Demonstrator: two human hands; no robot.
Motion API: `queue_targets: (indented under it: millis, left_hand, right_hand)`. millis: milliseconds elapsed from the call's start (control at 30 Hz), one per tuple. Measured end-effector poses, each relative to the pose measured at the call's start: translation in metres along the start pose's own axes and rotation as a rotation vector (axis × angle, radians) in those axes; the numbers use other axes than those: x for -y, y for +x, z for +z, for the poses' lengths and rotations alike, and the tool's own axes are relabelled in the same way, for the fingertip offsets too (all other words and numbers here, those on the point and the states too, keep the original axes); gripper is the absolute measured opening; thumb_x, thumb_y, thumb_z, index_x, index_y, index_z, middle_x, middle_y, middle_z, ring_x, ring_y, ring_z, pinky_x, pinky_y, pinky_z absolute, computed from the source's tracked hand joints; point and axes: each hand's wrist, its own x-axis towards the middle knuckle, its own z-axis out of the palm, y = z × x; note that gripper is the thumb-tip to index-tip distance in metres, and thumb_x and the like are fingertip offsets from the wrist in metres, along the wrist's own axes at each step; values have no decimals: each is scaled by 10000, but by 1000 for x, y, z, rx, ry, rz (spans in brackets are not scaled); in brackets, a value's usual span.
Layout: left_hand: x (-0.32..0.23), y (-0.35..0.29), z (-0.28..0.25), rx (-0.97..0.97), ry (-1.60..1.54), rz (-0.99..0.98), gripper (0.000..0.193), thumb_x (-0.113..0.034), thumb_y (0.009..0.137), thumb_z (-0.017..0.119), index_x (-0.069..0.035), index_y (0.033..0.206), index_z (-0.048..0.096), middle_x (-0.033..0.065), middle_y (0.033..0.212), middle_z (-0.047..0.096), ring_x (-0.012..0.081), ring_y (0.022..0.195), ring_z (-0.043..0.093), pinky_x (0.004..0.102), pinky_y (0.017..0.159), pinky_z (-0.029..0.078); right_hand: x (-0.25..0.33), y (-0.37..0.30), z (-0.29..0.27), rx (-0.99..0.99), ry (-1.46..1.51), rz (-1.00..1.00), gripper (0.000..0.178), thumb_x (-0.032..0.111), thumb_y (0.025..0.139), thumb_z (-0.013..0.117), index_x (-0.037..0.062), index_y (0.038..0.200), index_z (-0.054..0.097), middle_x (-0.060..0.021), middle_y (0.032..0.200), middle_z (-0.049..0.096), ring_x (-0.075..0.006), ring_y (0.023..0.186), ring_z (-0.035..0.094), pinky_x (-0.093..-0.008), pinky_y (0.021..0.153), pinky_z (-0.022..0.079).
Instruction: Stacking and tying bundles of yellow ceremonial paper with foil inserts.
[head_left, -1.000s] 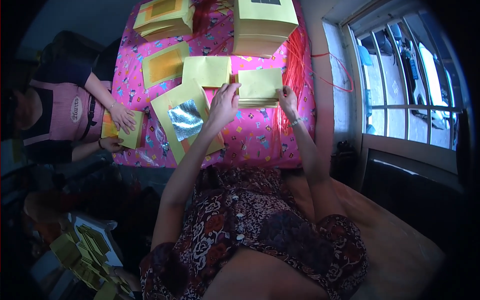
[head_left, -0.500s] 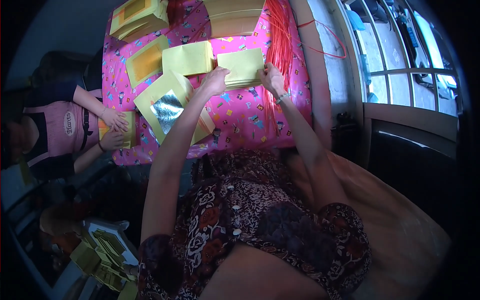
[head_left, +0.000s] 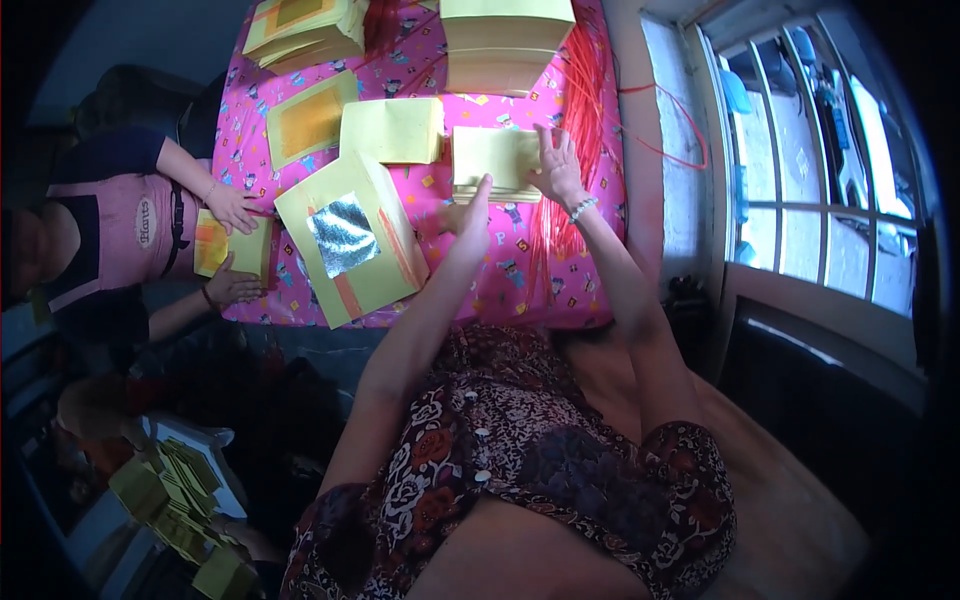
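Note:
A small stack of yellow paper sheets (head_left: pixel 490 152) lies at the right of the pink patterned tablecloth (head_left: pixel 470 285). At its right edge, my right hand (head_left: pixel 560 172) has its fingers spread, with the thumb side against the paper. My left hand (head_left: pixel 472 218) is at the near edge of the stack, one finger stretched toward it; the other fingers are slightly blurred and gripping nothing visible. Just left is another yellow paper stack (head_left: pixel 390 130). A larger stack with a silver foil square on top (head_left: pixel 300 215) sits nearer and further left.
Red plastic strings (head_left: pixel 580 110) hang along the table's right side. Tall yellow paper stacks (head_left: pixel 505 40) stand at the back. At the left, a co-worker's hands (head_left: pixel 232 207) rest on an orange-patched paper stack (head_left: pixel 255 250). Another person holds yellow papers (head_left: pixel 185 480) at lower left.
My hands have loosened from the stack's two sides. The left hand has shifted right and nearer me, and the right hand's fingers have spread. The whole view has shifted slightly.

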Motion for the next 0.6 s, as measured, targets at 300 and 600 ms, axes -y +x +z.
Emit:
queue_targets:
  millis: [300,600]
  left_hand:
    - [7,6,43,283,-773,-876,636,-433,577,913,-164,1020,545,-15,900,489,101,793,422,268,711,401]
    - [-28,8,11,297,-881,-424,842,-121,640,858,29,1262,311,121,1221,475,227,1105,521,365,978,433]
  right_hand:
    - [-20,39,7,362,-28,-371,804,187,652,753,209,1372,396,-169,1380,364,-400,1283,368,-568,1016,376]
    - [-19,43,0,363,175,-367,919,219,648,824,10,1381,311,-204,1338,378,-362,1271,384,-434,1070,360]
